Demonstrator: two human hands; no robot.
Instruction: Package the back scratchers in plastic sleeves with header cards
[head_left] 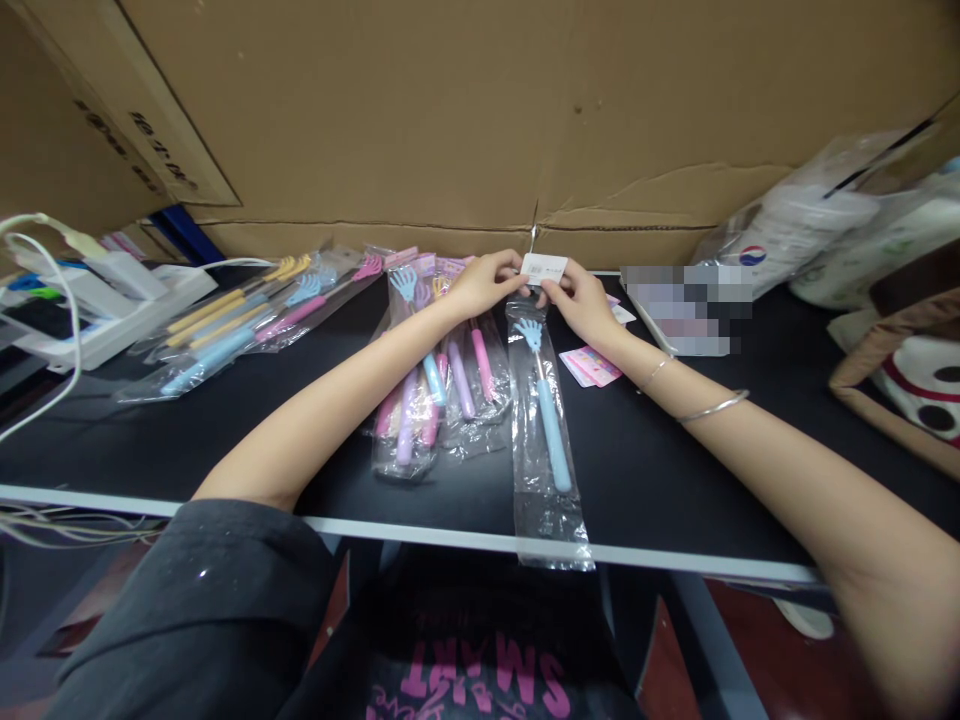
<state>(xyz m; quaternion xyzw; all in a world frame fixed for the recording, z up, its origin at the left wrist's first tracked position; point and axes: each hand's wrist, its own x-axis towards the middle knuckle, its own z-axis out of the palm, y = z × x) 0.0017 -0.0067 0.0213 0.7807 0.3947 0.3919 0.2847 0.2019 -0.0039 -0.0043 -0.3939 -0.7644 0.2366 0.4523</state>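
Note:
A small white card [543, 268] with a barcode is pinched between my left hand [491, 284] and my right hand [581, 302], both closed at its edges. Just below it, a clear plastic bag [529, 440] holds a light-blue back scratcher [553, 430]; its lower end hangs over the table's front edge. The card sits at the bag's top, where my fingers hide how they join. Under and beside my left forearm lies a pile of bagged back scratchers [405, 420] in purple, pink and blue. Pink printed cards [590, 366] lie beside my right wrist.
More bagged back scratchers [251, 310], yellow, blue and pink, lie at the left near a white power strip [112, 310] with cables. At the right are a blurred-out flat object [682, 310], a bagged drink cup [810, 220] and a brown-strapped bag [915, 370]. Cardboard [420, 110] walls the back.

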